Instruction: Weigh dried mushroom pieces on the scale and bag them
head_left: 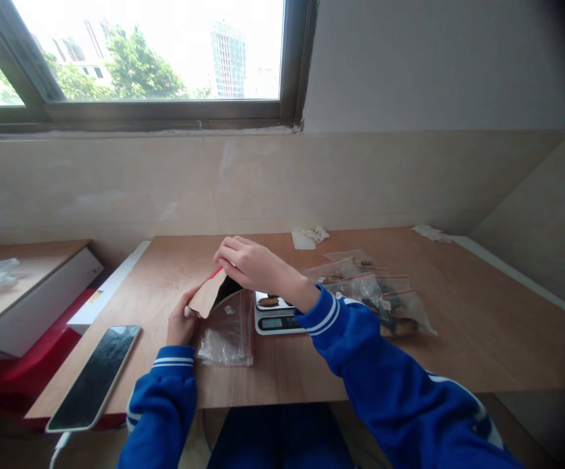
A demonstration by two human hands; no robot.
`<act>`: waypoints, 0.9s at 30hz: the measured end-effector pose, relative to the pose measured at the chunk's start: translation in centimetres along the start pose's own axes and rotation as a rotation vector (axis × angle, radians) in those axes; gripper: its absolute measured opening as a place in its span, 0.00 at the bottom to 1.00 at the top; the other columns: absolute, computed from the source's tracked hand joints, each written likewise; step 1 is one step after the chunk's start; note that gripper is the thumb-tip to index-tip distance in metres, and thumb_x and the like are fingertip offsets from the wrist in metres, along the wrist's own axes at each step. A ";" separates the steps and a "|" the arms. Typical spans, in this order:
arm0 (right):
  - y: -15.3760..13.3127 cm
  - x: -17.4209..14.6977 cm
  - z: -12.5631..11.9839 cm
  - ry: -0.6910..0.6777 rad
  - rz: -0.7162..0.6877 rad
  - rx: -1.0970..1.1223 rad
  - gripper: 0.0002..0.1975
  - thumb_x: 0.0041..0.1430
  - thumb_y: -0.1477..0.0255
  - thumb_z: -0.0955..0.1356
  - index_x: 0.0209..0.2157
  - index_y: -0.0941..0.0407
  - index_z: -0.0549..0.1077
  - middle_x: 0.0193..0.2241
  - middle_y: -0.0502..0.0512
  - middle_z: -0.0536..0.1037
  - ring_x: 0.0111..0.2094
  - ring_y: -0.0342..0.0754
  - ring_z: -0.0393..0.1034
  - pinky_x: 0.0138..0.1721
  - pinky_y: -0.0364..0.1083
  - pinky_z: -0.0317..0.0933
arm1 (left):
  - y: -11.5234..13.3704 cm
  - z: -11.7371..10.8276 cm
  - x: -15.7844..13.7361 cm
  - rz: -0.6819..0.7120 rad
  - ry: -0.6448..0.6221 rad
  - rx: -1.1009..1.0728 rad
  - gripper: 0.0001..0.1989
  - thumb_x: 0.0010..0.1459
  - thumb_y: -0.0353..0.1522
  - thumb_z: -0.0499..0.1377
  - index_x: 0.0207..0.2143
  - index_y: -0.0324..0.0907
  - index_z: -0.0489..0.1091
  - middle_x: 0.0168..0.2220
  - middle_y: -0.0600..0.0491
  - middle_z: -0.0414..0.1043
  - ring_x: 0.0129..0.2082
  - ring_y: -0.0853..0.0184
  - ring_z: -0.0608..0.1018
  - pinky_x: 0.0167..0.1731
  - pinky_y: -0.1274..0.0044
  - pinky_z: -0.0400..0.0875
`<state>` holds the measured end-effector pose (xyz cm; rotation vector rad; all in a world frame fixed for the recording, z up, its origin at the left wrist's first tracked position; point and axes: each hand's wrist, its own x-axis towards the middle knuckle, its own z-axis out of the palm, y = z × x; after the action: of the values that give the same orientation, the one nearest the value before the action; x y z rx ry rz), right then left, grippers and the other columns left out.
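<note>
My left hand (183,320) grips the lower left side of a brown paper bag (208,294) with a red edge and a dark opening. Bent over the bag's upper end, my right hand (257,264) has its fingers closed at the red edge; the fingertips are partly hidden. Below the bag lie clear zip bags (226,339) with red seal lines, which look flat. A small digital scale (282,329) stands just right of them, partly covered by my right wrist. On its plate rests a dark brown piece (268,301).
Several filled zip bags (399,303) with dark brown pieces lie to the right, partly behind my right sleeve. A phone (99,378) with a cable sits at the table's left edge. Crumpled paper (316,234) lies at the back. A red stool (28,374) stands left of the table.
</note>
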<state>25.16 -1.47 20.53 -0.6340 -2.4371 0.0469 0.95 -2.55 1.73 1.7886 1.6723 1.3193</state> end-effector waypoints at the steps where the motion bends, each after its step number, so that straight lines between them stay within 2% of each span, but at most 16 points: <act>1: 0.0 -0.1 0.0 -0.052 0.001 0.022 0.10 0.65 0.76 0.58 0.38 0.59 0.69 0.37 0.57 0.71 0.41 0.47 0.67 0.46 0.47 0.62 | 0.4 0.0 -0.1 0.012 -0.004 -0.021 0.26 0.49 0.35 0.57 0.53 0.43 0.66 0.51 0.50 0.71 0.52 0.56 0.71 0.52 0.70 0.64; 3: 0.1 -0.4 0.0 -0.093 0.005 0.076 0.08 0.64 0.76 0.59 0.38 0.59 0.69 0.37 0.57 0.71 0.40 0.46 0.67 0.44 0.46 0.62 | 0.8 -0.1 -0.2 0.017 -0.012 -0.055 0.26 0.50 0.36 0.58 0.53 0.41 0.66 0.51 0.48 0.71 0.52 0.56 0.71 0.52 0.69 0.64; 6: 0.1 -1.3 -0.1 0.023 0.047 0.132 0.05 0.63 0.76 0.62 0.39 0.59 0.67 0.40 0.57 0.70 0.43 0.47 0.65 0.47 0.46 0.61 | 0.9 0.0 -0.1 -0.006 -0.014 -0.068 0.26 0.49 0.37 0.59 0.52 0.41 0.67 0.51 0.48 0.72 0.52 0.56 0.72 0.53 0.68 0.63; 8: -0.1 -2.0 -0.1 0.067 0.066 0.183 0.04 0.62 0.74 0.63 0.38 0.59 0.67 0.39 0.56 0.70 0.42 0.47 0.66 0.45 0.46 0.61 | 0.9 0.0 -0.1 -0.024 -0.002 -0.069 0.27 0.48 0.37 0.59 0.52 0.42 0.68 0.51 0.48 0.72 0.52 0.55 0.72 0.53 0.68 0.63; 11: -0.9 -2.9 -0.1 -0.022 0.042 0.263 0.06 0.64 0.74 0.61 0.39 0.57 0.68 0.38 0.56 0.72 0.41 0.46 0.67 0.43 0.45 0.62 | 1.0 -0.1 -0.2 -0.028 0.004 -0.078 0.26 0.48 0.37 0.59 0.51 0.41 0.68 0.50 0.49 0.72 0.51 0.55 0.72 0.52 0.68 0.65; 14: -1.7 -3.5 0.1 -0.082 0.055 0.300 0.11 0.64 0.78 0.59 0.42 0.56 0.70 0.41 0.56 0.74 0.45 0.47 0.68 0.46 0.45 0.61 | 0.9 -0.1 -0.3 -0.039 0.008 -0.074 0.25 0.49 0.36 0.58 0.51 0.42 0.68 0.49 0.50 0.73 0.50 0.56 0.73 0.50 0.69 0.67; 18: -1.9 -3.5 0.2 -0.114 0.194 0.348 0.11 0.60 0.80 0.59 0.38 0.58 0.72 0.35 0.54 0.76 0.36 0.44 0.69 0.38 0.42 0.61 | 0.3 0.0 -0.3 -0.064 0.029 -0.057 0.24 0.49 0.33 0.57 0.51 0.43 0.69 0.49 0.52 0.73 0.51 0.57 0.72 0.51 0.70 0.66; 20: -1.2 -3.4 0.4 -0.229 0.272 0.379 0.11 0.58 0.79 0.60 0.33 0.59 0.74 0.30 0.52 0.76 0.31 0.43 0.68 0.33 0.41 0.59 | -0.2 0.1 -0.2 -0.059 0.019 -0.074 0.23 0.49 0.33 0.57 0.50 0.43 0.69 0.48 0.51 0.73 0.50 0.58 0.73 0.51 0.70 0.66; 21: -0.8 -3.3 0.6 -0.332 0.282 0.405 0.12 0.57 0.80 0.60 0.31 0.59 0.74 0.28 0.51 0.76 0.29 0.42 0.68 0.31 0.41 0.59 | -0.4 0.1 -0.2 -0.054 0.014 -0.086 0.23 0.49 0.33 0.57 0.49 0.43 0.69 0.48 0.51 0.74 0.50 0.58 0.73 0.51 0.70 0.66; 24: 0.2 -3.4 1.5 -0.715 0.194 0.520 0.15 0.54 0.82 0.60 0.28 0.58 0.77 0.27 0.50 0.77 0.28 0.42 0.68 0.30 0.40 0.59 | -0.7 0.2 -0.3 -0.056 0.013 -0.114 0.21 0.49 0.34 0.59 0.47 0.41 0.70 0.46 0.50 0.74 0.48 0.58 0.75 0.49 0.70 0.68; 25: 0.3 -3.6 2.0 -0.777 0.181 0.528 0.15 0.53 0.82 0.59 0.29 0.58 0.77 0.28 0.50 0.78 0.29 0.43 0.69 0.31 0.41 0.60 | -0.7 0.2 -0.3 -0.067 0.014 -0.122 0.21 0.49 0.35 0.59 0.47 0.41 0.70 0.46 0.50 0.75 0.47 0.58 0.75 0.48 0.70 0.68; 26: 0.3 -3.8 2.6 -0.765 0.201 0.508 0.16 0.53 0.83 0.59 0.30 0.58 0.77 0.30 0.52 0.78 0.31 0.44 0.70 0.33 0.41 0.61 | -0.7 0.2 -0.3 -0.080 0.016 -0.130 0.20 0.49 0.35 0.59 0.46 0.41 0.71 0.46 0.50 0.75 0.47 0.58 0.75 0.48 0.70 0.68; 27: 0.2 -4.0 3.3 -0.681 0.248 0.462 0.16 0.54 0.83 0.59 0.33 0.59 0.77 0.34 0.54 0.79 0.35 0.45 0.70 0.37 0.42 0.62 | -0.7 0.1 -0.3 -0.091 0.017 -0.136 0.20 0.50 0.35 0.58 0.46 0.41 0.71 0.45 0.50 0.75 0.47 0.58 0.75 0.48 0.71 0.68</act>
<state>26.13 -2.70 15.56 -0.7852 -2.7986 1.0459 0.71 -2.60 1.02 1.6098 1.6117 1.3763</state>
